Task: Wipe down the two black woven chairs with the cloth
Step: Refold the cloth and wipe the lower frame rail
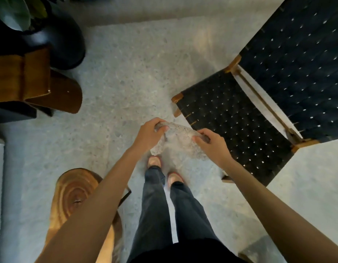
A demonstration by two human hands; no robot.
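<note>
The person wears long, loose trousers [156, 205] of dark grey, which fall over flat shoes [154, 161] of a pale pink-tan colour with rounded toes. At the lower edge a black top [183, 251] shows. The left forearm [99, 196] and the right forearm [268, 196] are bare, as are the left hand [151, 132] and the right hand [211, 147].
</note>
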